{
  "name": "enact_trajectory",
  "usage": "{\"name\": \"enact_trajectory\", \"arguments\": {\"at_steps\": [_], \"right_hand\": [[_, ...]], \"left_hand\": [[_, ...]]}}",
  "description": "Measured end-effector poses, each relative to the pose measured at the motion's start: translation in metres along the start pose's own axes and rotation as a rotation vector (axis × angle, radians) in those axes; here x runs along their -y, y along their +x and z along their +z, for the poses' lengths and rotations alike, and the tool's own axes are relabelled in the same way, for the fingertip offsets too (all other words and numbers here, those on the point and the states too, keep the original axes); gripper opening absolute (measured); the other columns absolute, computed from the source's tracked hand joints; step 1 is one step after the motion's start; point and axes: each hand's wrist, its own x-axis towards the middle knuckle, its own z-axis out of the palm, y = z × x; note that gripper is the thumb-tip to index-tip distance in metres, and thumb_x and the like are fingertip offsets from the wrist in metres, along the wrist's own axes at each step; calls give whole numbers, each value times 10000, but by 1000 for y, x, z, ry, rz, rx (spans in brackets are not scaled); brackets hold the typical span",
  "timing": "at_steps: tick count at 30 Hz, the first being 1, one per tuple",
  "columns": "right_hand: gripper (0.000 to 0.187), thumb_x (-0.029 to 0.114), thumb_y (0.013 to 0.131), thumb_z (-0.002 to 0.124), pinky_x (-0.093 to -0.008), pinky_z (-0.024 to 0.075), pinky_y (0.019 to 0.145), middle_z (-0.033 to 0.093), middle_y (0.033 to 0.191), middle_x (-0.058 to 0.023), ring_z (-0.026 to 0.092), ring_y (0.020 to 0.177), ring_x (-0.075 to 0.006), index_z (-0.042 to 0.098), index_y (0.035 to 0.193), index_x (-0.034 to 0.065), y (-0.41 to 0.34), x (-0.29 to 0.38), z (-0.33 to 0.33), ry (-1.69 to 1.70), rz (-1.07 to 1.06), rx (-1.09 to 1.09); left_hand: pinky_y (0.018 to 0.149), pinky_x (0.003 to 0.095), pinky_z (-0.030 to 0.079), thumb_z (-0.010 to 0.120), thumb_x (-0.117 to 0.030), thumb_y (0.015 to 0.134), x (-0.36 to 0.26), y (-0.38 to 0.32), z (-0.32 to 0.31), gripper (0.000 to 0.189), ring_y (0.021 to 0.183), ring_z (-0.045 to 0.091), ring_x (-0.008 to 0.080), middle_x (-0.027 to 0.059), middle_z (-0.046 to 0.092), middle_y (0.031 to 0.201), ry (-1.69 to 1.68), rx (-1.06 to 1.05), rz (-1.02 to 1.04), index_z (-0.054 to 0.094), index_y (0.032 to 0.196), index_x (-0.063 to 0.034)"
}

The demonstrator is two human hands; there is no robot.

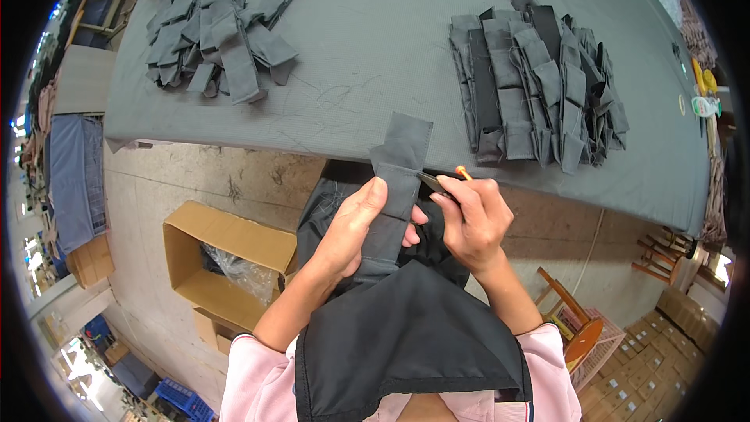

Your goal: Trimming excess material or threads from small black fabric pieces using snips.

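My left hand grips a stitched strip of grey fabric, thumb on top and fingertips showing beyond its right edge. The strip's far end reaches the table's edge, and its near end hangs towards my lap. In my right hand is a small pair of thread snips, its dark blades pinched between thumb and fingers. The tip meets the strip's right edge, close to a sewn seam. An orange piece sticks out above my right fingers; I cannot tell whether it belongs to the snips.
A pile of grey fabric strips lies on the left of the cloth-covered table. More folded strips lie in rows at right. Loose threads are scattered between. An open cardboard box is on the floor at left, a wooden stool at right.
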Motion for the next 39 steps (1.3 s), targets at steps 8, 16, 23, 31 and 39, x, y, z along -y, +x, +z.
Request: {"name": "enact_trajectory", "arguments": {"at_steps": [8,16,23,31,39], "right_hand": [[233,9,695,708,-307,452,519,549,768,-64,573,602,-203,637,915,43,6,10,0,209,239,117],[285,34,680,720,-304,438,519,533,769,-60,545,592,-202,632,950,60,16,13,7,149,151,194],[285,47,684,721,-310,450,532,560,766,-59,540,581,-201,648,959,68,4,4,11,-12,6,129],[252,8,706,704,-328,472,569,543,768,-74,550,606,-218,642,950,31,4,11,3,159,211,200],[188,-19,685,725,-254,411,540,467,723,-34,460,601,-107,571,789,8,5,6,8,483,559,330]], "left_hand": [[660,270,543,452,-338,983,7,3,0,384,730,643,151,120,642,968,64,-84,35,521,1159,-3],[624,250,545,485,-244,976,11,1,5,302,706,648,136,92,637,974,124,-100,27,539,1155,-6],[595,244,538,476,-219,976,13,3,7,277,674,651,128,72,655,936,276,-148,36,554,1117,7],[563,251,519,497,-223,963,17,5,4,270,658,664,128,66,671,840,405,-164,93,588,1046,17],[680,243,508,564,-235,942,20,3,0,301,758,626,109,65,633,943,483,-117,58,541,1108,16]]}}
